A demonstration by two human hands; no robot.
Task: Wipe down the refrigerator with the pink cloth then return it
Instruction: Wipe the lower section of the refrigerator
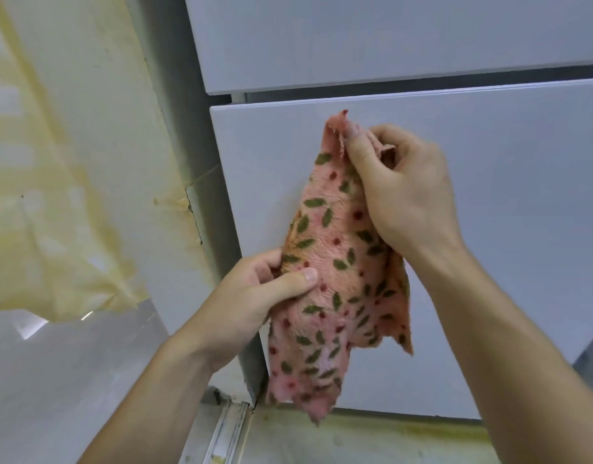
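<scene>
Pinched in our fingers, the pink cloth (pixel 335 262) shows a fuzzy nap printed with green leaves and dark red dots. Its edges are frayed, and an orange tint runs along its left side. It hangs in front of the refrigerator (pixel 489 229), over the left part of the lower door (pixel 271 155); whether it touches the panel we cannot tell.

Our right hand (pixel 405 195) holds the top corner, its thumb (pixel 353 142) pressed against the curled fingers with fabric bunched between them. The back of the hand faces us and the wrist drops to the lower right. Our left hand (pixel 255 296) grips the cloth's left edge lower down, with its thumb (pixel 298 279) laid flat across the front of the fabric and the fingers curled behind. That forearm comes in from the bottom left.

The cloth's long axis runs nearly upright, leaning a little to the left at the bottom. One ragged tip pokes up above the right thumb, and the other trails down past the door's bottom edge. A second flap hangs to the right, below the right wrist.

Beyond the hands, the white upper door (pixel 388 38) sits above a narrow gap. To the left, a yellowed plastic sheet (pixel 54 195) drapes over the wall, and stained flooring (pixel 372 440) lies below.
</scene>
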